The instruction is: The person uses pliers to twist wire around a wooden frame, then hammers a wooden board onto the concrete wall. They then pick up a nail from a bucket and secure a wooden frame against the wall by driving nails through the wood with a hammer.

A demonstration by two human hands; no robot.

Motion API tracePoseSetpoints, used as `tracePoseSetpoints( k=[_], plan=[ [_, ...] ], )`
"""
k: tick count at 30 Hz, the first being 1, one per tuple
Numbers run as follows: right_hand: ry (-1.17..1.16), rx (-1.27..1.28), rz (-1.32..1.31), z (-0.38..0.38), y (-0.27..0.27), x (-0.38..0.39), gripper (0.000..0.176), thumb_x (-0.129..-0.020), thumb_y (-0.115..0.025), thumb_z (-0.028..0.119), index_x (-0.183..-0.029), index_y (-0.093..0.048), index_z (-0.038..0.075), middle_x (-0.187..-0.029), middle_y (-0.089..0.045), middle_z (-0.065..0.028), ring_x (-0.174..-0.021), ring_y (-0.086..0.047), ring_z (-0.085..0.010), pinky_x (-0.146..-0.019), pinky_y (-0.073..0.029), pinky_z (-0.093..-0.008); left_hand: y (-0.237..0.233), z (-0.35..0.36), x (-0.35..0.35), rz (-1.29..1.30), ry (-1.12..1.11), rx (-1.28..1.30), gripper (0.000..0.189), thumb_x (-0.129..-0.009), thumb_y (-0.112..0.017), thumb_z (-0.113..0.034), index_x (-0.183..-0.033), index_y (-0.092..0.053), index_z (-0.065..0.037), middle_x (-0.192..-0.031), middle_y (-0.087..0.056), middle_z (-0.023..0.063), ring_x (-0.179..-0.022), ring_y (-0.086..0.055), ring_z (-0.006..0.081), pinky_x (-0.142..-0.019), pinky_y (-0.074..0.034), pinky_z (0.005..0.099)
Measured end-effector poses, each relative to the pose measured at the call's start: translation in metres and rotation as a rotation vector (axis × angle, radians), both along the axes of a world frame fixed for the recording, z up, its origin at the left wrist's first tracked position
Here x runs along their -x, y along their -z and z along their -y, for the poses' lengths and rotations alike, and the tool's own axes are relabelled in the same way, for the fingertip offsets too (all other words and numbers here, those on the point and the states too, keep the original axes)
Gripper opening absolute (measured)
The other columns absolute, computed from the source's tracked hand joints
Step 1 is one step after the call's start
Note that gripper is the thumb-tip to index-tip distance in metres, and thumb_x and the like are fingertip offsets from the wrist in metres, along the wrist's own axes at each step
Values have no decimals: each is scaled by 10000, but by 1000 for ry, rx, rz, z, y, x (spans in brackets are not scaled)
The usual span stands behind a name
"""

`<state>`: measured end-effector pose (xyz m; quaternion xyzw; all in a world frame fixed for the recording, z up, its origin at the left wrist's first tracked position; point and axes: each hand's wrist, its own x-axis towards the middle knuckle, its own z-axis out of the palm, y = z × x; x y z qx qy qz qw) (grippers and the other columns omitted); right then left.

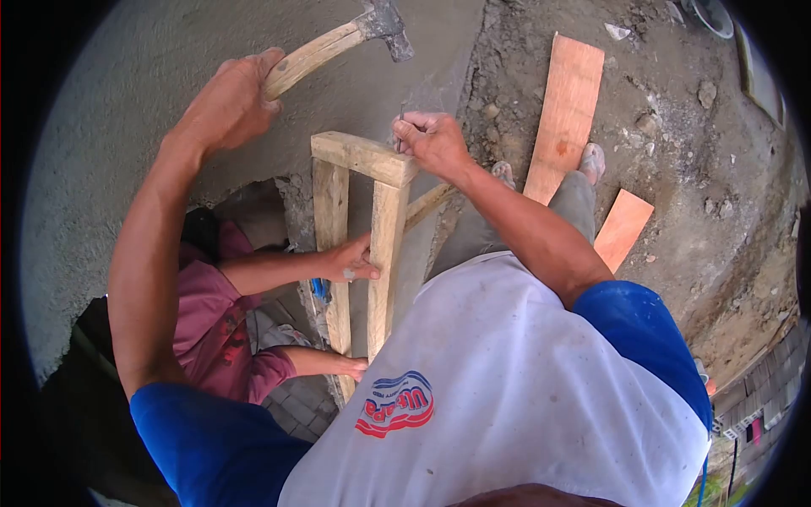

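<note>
My left hand (230, 101) is closed around the wooden handle of a claw hammer (325, 52), raised to the upper left with its metal head over the grey surface. With fingertips pinched, my right hand (435, 144) holds a thin nail (400, 127) upright at the right end of a short wooden crosspiece (359, 155). This crosspiece tops a narrow wooden frame with two long legs (384, 253). Below it, a co-worker's hand (348, 258) grips the frame's leg, and the co-worker's other hand (355, 367) touches the frame lower down.
A co-worker in a maroon shirt (207, 308) crouches at the left by a broken concrete edge. Smooth grey cement (169, 68) spans the upper left. A long plank (568, 110) and a shorter board (623, 226) lie on rough dirt beside my feet. Stones are scattered to the right.
</note>
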<state>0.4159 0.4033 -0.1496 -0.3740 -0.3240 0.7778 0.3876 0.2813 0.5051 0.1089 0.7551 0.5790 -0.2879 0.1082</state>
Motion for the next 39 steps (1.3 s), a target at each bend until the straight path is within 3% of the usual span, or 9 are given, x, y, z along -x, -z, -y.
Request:
tracePoseSetpoints(
  k=[4, 13, 17, 25, 27, 29, 33, 36, 39],
  plan=[
    [21, 4, -23, 2, 4, 1, 225, -926, -619, 164, -803, -676, -15, -673, -626, 3, -620, -570, -60, -577, -466, -248, 17, -5, 6, -53, 118, 114, 261, -759, -607, -6, -1008, -531, 7, -777, -572, 234, -740, -548, 404, -744, -450, 469],
    [33, -59, 4, 6, 11, 3, 204, -914, -631, 160, -806, -685, -4, -675, -635, 0, -623, -569, -62, -583, -467, -252, -1, -24, -20, 122, -198, -204, 372, -753, -586, 9, -1124, -560, -2, -795, -606, 180, -740, -593, 354, -763, -480, 439],
    [39, -78, -5, 9, 14, 6, 204, -912, -633, 161, -800, -684, -1, -673, -633, 0, -623, -565, -64, -586, -465, -256, 5, -15, 6, -111, 439, 20, 496, -740, -576, 13, -1234, -551, -14, -853, -645, 207, -819, -642, 384, -794, -492, 453],
    [68, -22, 38, 14, 7, 6, 195, -913, -641, 158, -824, -700, -5, -676, -637, -4, -623, -559, -64, -593, -465, -256, -4, -21, -19, 112, -210, -170, 451, -775, -578, -33, -1223, -547, 11, -722, -581, 109, -695, -618, 205, -672, -505, 377],
    [59, -83, 118, 12, 9, 6, 193, -916, -639, 152, -833, -707, -7, -670, -632, -3, -621, -559, -67, -594, -470, -265, 5, -6, -10, -17, 126, 17, 402, -748, -545, 16, -1149, -566, -2, -810, -636, 199, -799, -643, 341, -751, -501, 448],
    [51, -32, 24, 13, 17, 10, 195, -905, -659, 177, -897, -712, -10, -696, -656, -11, -644, -588, -83, -623, -488, -260, 0, -2, -16, -119, 84, 227, 413, -732, -541, 33, -1141, -584, -15, -912, -667, 237, -936, -641, 410, -830, -495, 483],
    [117, 13, 135, 30, 17, 6, 495, -919, -600, 429, -1143, -658, -9, -960, -707, -104, -859, -655, -185, -790, -523, -338, -18, -6, -16, 17, 83, 29, 292, -745, -547, 14, -1033, -517, -19, -770, -569, 241, -751, -585, 416, -728, -429, 505],
    [-205, 906, -348, 46, 24, 8, 768, -936, -388, 653, -1270, -557, -17, -1169, -629, -188, -1035, -604, -266, -964, -454, -432, -24, -6, -10, -11, 139, -89, 318, -769, -574, -15, -1076, -494, -41, -758, -550, 242, -735, -568, 411, -714, -413, 512],
    [-159, 944, -670, 59, 8, 31, 851, -919, -243, 688, -1269, -542, -28, -1227, -591, -210, -1094, -566, -329, -1018, -396, -501, -16, 0, -9, -99, 104, -41, 382, -775, -600, -24, -1137, -483, -57, -789, -571, 246, -771, -584, 420, -731, -437, 507]
  ],
)
